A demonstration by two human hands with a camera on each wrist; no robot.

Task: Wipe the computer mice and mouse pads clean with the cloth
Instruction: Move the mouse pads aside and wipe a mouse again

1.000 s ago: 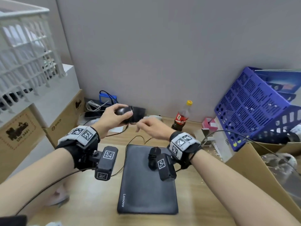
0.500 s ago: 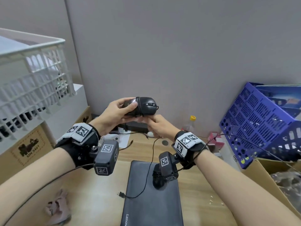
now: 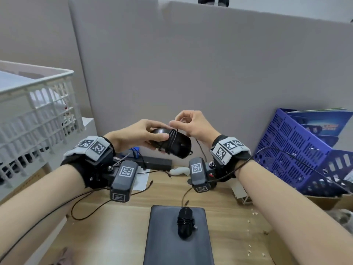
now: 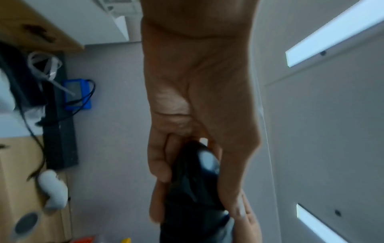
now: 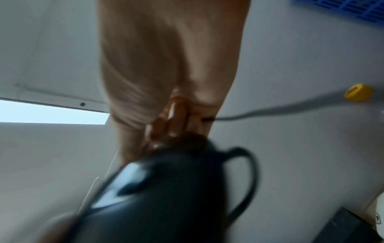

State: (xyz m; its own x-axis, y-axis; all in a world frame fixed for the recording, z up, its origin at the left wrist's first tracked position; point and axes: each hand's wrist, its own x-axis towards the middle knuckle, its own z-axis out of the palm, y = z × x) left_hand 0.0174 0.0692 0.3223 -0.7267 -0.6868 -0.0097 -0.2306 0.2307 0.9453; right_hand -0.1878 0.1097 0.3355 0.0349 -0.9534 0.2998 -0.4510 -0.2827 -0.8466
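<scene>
Grey partition behind, no legible writing. Left hand [image 3: 137, 135] grips the black corded mouse [image 3: 176, 144] aloft; right hand [image 3: 194, 124] pinches its cord [image 3: 172, 139]. Another mouse [image 3: 185, 222] sits on the pad [image 3: 162, 236]; wrist views blurred.

Head view: even, soft indoor light, sharp centre, wide-angle bowing at edges. Both wrist views: motion-blurred, foregrounds out of focus; bright rectangular ceiling light panels [image 4: 332, 34] glare at frame edges.

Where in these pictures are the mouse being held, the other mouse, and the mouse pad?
held mouse [image 3: 180, 145], head view, on its bare black shell right of the wrapped cord.
second mouse [image 3: 185, 222], head view, on its cord-wrapped middle.
mouse pad [image 3: 162, 236], head view, on bare surface left of the mouse.
</scene>
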